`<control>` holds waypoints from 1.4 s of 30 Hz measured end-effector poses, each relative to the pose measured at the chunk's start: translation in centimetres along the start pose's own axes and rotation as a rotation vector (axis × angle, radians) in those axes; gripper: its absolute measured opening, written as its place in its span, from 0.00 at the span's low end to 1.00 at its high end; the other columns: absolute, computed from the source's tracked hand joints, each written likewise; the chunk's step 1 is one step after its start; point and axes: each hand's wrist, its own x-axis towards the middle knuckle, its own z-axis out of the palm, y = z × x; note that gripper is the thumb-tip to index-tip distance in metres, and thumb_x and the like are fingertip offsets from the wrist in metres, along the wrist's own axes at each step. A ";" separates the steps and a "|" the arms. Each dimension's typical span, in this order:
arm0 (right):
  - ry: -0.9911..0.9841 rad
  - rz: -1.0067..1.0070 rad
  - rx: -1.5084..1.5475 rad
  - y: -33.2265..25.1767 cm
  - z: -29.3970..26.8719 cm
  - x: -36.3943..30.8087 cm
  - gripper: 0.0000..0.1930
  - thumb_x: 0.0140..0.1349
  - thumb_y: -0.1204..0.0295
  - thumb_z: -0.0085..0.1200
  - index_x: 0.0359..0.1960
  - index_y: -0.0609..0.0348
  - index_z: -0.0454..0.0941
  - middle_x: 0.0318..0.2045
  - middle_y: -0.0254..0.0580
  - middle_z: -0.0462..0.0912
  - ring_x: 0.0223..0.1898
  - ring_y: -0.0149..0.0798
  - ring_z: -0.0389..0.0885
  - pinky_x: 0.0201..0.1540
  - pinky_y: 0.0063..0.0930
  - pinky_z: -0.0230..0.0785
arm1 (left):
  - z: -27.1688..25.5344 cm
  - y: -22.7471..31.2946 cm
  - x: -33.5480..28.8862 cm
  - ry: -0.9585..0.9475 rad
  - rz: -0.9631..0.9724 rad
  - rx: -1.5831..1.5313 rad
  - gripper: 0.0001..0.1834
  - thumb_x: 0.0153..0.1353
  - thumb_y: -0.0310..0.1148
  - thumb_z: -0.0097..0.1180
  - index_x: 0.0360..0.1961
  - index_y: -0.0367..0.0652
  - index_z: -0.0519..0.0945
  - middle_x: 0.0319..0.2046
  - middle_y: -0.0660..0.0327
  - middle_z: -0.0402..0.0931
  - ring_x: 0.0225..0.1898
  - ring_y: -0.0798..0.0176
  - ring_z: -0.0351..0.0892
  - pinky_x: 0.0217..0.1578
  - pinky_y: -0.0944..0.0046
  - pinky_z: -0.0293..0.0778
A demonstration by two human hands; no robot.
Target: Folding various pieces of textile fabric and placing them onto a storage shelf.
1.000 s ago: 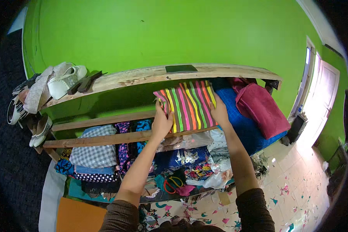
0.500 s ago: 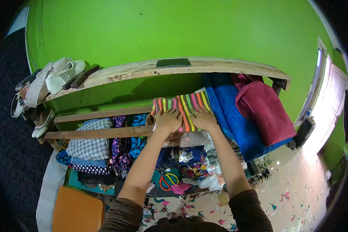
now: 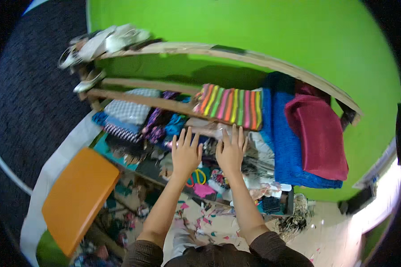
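Note:
A folded cloth with bright stripes (image 3: 231, 106) lies across the slats of the wooden rack. Just in front of it and apart from it, my left hand (image 3: 186, 153) hovers with fingers spread and nothing in it. My right hand (image 3: 231, 153) is beside it, also spread and holding nothing. Below the hands are folded patterned fabrics, partly hidden by my arms. Yellow and orange scissors (image 3: 200, 177) lie near my left wrist, next to a pink scrap (image 3: 204, 190).
Blue textured fabric (image 3: 286, 147) and maroon cloth (image 3: 323, 142) hang over the rack's right end. Checked cloth (image 3: 128, 111) is stacked at left. Shoes (image 3: 120, 39) sit on the upper plank (image 3: 182, 48). An orange chair back (image 3: 82, 196) stands lower left. Scraps litter the floor.
Both hands have lifted off the striped cloth and drawn back toward me. The cloth now lies flat and wider across the slats. The view has tilted and shifted.

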 end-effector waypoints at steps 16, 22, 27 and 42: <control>-0.941 -0.779 0.692 -32.8 -3.6 -31.4 0.19 0.51 0.68 0.46 0.47 0.58 0.73 0.58 0.54 0.59 0.63 0.54 0.45 0.62 0.54 0.36 | -31.6 -5.4 -42.0 -0.268 -1.142 0.696 0.23 0.55 0.44 0.46 0.51 0.46 0.70 0.55 0.54 0.62 0.58 0.53 0.59 0.56 0.48 0.51; -1.136 -1.028 0.913 -45.4 -10.5 -43.3 0.19 0.53 0.66 0.45 0.47 0.56 0.73 0.56 0.52 0.62 0.61 0.54 0.51 0.60 0.52 0.43 | -43.8 -4.2 -54.5 -0.256 -1.419 0.861 0.24 0.55 0.45 0.47 0.51 0.44 0.70 0.55 0.52 0.63 0.57 0.52 0.61 0.55 0.46 0.53; -1.169 -1.197 0.996 -51.2 -15.3 -50.0 0.18 0.53 0.65 0.45 0.46 0.56 0.73 0.52 0.50 0.67 0.58 0.52 0.58 0.57 0.48 0.51 | -50.2 -3.4 -60.5 -0.290 -1.607 0.892 0.25 0.55 0.46 0.46 0.51 0.44 0.69 0.54 0.51 0.64 0.56 0.51 0.61 0.56 0.47 0.53; -1.298 -1.408 0.993 -60.3 -15.9 -56.7 0.15 0.49 0.68 0.49 0.39 0.57 0.76 0.34 0.50 0.77 0.38 0.51 0.74 0.44 0.40 0.66 | -53.6 -6.4 -66.9 -0.216 -1.871 0.691 0.25 0.56 0.46 0.44 0.51 0.42 0.70 0.54 0.51 0.64 0.56 0.51 0.61 0.56 0.49 0.53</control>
